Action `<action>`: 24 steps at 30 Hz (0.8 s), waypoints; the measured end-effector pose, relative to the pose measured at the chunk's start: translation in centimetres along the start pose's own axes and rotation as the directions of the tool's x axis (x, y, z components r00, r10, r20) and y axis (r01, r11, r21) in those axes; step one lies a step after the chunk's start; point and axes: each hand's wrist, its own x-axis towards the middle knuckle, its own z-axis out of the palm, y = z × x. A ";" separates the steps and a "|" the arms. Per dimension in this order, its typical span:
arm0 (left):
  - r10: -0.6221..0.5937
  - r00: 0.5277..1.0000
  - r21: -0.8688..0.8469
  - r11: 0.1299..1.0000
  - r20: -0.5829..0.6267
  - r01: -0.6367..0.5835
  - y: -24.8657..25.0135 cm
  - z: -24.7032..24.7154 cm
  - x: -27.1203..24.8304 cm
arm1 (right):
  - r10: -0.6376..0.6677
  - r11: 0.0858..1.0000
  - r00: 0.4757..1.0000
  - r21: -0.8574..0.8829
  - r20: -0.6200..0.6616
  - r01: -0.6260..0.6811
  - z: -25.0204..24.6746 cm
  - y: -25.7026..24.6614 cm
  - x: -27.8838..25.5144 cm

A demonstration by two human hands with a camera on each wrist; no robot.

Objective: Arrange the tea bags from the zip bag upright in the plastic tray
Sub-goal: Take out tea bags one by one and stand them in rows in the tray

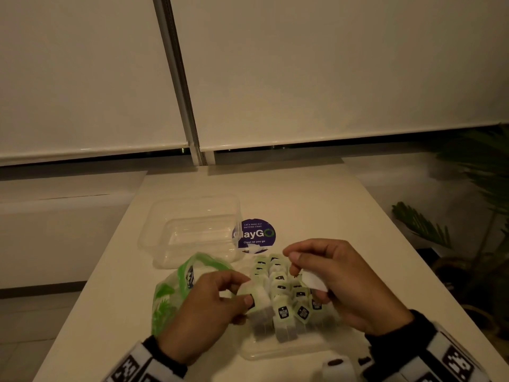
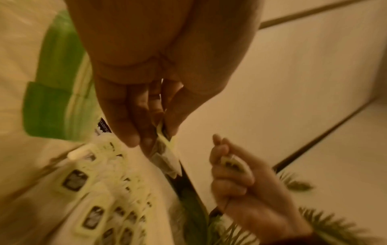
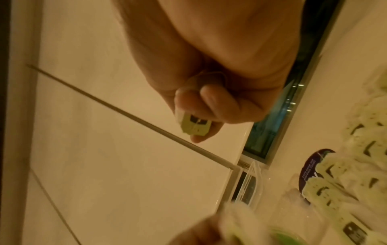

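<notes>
Two hands over bench (image 1: 316,194) in head view: left hand (image 1: 209,301) pinches tea bag (image 1: 257,299) at left edge of plastic tray (image 1: 275,351); right hand (image 1: 344,285) curled round white tea bag (image 1: 314,281) above packed upright rows (image 1: 281,288). Zip bag (image 1: 176,288) just left. Empty clear container (image 1: 192,232) beyond; far bench open. Left wrist: fingers (image 2: 125,126) pinching bag, blurred. Right wrist: fingers (image 3: 209,99) closed on green tag (image 3: 194,124).
</notes>
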 end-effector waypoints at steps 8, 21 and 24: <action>0.056 0.994 0.593 0.799 0.089 -0.098 -4.0 3.9 2.4 | 0.025 0.999 0.999 0.031 0.024 -0.026 -1.0 1.2 -0.5; 0.178 0.984 0.772 0.624 0.011 -0.121 -5.1 5.3 2.3 | 0.062 0.995 0.998 0.077 0.013 -0.063 -1.6 2.8 -0.4; 0.170 0.985 0.769 0.628 0.015 -0.120 -5.1 5.2 2.3 | 0.066 0.994 0.998 0.090 0.006 -0.067 -1.6 3.1 -0.4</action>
